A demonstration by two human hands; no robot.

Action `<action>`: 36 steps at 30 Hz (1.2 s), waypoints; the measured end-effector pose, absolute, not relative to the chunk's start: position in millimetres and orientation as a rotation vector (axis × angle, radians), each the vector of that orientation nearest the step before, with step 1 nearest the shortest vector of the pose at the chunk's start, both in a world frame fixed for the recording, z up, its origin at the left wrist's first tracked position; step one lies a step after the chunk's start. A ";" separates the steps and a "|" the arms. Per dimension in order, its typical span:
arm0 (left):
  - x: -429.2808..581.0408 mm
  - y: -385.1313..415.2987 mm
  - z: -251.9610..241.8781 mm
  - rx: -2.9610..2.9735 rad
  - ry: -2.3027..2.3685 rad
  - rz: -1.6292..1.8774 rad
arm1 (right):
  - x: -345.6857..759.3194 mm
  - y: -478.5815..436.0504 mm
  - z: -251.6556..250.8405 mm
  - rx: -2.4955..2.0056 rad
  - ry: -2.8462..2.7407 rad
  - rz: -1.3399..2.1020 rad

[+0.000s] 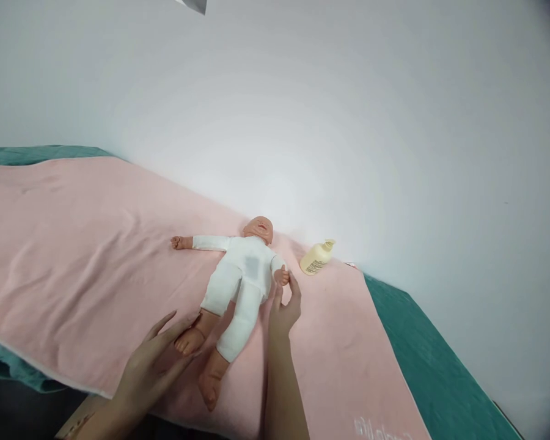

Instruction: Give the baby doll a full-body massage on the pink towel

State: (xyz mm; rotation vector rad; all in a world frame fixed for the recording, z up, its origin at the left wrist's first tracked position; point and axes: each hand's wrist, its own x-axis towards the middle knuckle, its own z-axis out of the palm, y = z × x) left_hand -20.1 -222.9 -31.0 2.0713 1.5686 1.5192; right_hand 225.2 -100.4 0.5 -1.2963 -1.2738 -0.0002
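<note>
Baby doll (242, 275) lies face-up on pink towel (73, 244), lotion btl (318, 258) near its head. Left hand (153, 360), fingers spread, cups doll's foot; right hand (285, 308) pinches doll's hand.

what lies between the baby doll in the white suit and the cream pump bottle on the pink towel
Only bare pink towel lies between the baby doll and the cream pump bottle, in the head view; the right hand touches the doll's hand nearby.
</note>
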 end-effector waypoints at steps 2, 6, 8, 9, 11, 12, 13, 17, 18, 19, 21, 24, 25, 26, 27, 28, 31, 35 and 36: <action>-17.6 -216.3 -25.6 2.014 1.598 1.501 | 223.1 -95.6 -2.9 -1.202 -1.462 -0.155; -7.5 -203.2 -5.4 1.847 1.595 1.483 | 221.4 -88.0 -5.0 -0.958 -1.743 -0.401; -2.1 -196.7 8.5 1.776 1.581 1.490 | 220.8 -87.1 -4.0 -0.918 -1.814 -0.424; 0.2 -193.3 15.0 1.757 1.562 1.502 | 220.4 -87.1 -3.3 -0.921 -1.837 -0.425; 3.7 -186.0 25.5 1.729 1.506 1.531 | 219.9 -87.7 -1.9 -0.945 -1.861 -0.422; 4.8 -182.2 29.1 1.714 1.481 1.542 | 219.8 -88.0 -1.2 -0.953 -1.870 -0.420; 5.6 -178.3 31.6 1.696 1.460 1.540 | 219.8 -88.1 -0.6 -0.953 -1.880 -0.417; 5.9 -164.2 35.1 1.633 1.416 1.527 | 220.2 -87.6 0.9 -0.910 -1.931 -0.395; 5.6 -161.5 35.2 1.620 1.408 1.527 | 220.3 -87.5 1.0 -0.909 -1.941 -0.395; 5.1 -159.4 35.4 1.611 1.402 1.532 | 220.4 -87.3 1.0 -0.917 -1.948 -0.399; 4.0 -156.7 35.8 1.607 1.393 1.539 | 220.7 -87.3 0.8 -0.935 -1.965 -0.414; 2.6 -156.3 36.3 1.624 1.389 1.531 | 220.6 -87.7 0.7 -0.934 -1.974 -0.423; 2.3 -156.9 36.2 1.630 1.392 1.524 | 220.4 -88.0 0.8 -0.925 -1.967 -0.424; 2.1 -157.6 35.8 1.635 1.396 1.518 | 220.0 -88.3 1.2 -0.919 -1.959 -0.422; 2.0 -158.5 35.2 1.639 1.400 1.514 | 219.6 -88.8 1.6 -0.916 -1.951 -0.420; 2.1 -159.5 34.4 1.643 1.404 1.512 | 219.2 -89.3 2.0 -0.915 -1.944 -0.419; 3.0 -163.5 31.9 1.643 1.406 1.515 | 218.4 -90.2 2.3 -0.917 -1.926 -0.430; 3.0 -172.3 31.9 1.635 1.438 1.475 | 221.2 -89.5 -2.3 -0.922 -1.855 -0.498; 2.3 -174.9 32.5 1.635 1.452 1.464 | 222.8 -89.5 -3.8 -0.939 -1.821 -0.513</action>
